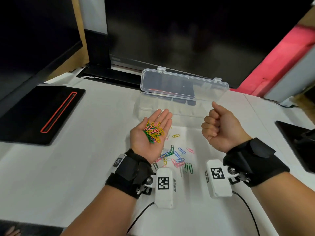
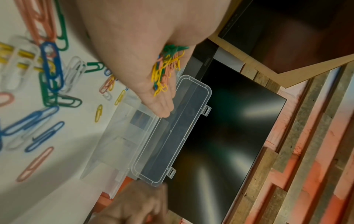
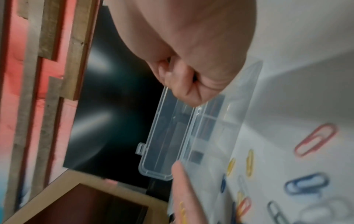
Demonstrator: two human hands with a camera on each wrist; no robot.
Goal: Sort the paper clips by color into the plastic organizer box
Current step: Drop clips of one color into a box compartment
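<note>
Left hand (image 1: 150, 133) is palm up, fingers straight, grip released, carrying a mixed heap of paper clips (image 1: 154, 132) (yellow, green, pink) on the flat palm. Right hand (image 1: 219, 128) hangs above the desk (image 1: 95, 150) with its fingers curled into a fist and the thumb sticking up; nothing shows in that grip, though a clip hidden inside can't be ruled out.

Key relation: the organizer box (image 1: 172, 106) sits straight ahead of both hands, toward the far edge of the desk, lid (image 1: 184, 86) propped open behind it. Its long axis runs left-right, with the compartments in a row along that axis. The left fingertips are over or just short of the box's near wall, at its left end; the right fist is near the right end.

The compartments look empty, so my read is that sorting has barely begun. Loose clips (image 1: 177, 157) of several colours lie on the desk between the wrists, on the near side of the box.

Likely next: the right hand picks single clips from the left palm and travels sideways along the box.
</note>
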